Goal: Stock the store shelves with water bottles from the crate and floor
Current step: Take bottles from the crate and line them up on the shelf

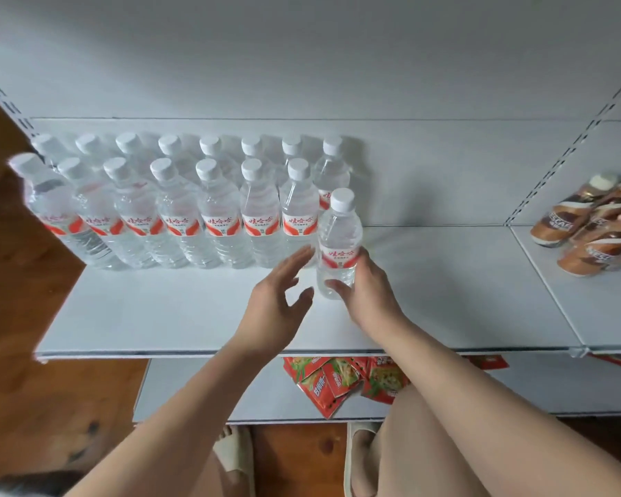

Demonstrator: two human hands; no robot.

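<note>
Bottle rows (180,209) block left; shelf (445,281) right lies free.

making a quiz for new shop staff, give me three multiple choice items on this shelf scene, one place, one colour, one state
1. Where are the red snack packets? A lower shelf B floor C crate
2. Cap colour of the water bottles? A blue B white C red
3. The right hand is: A open B out of view C gripping a bottle
Answers: 1 A, they lie below the stocked shelf; 2 B, every cap is white; 3 C, it curls round the bottle.
</note>
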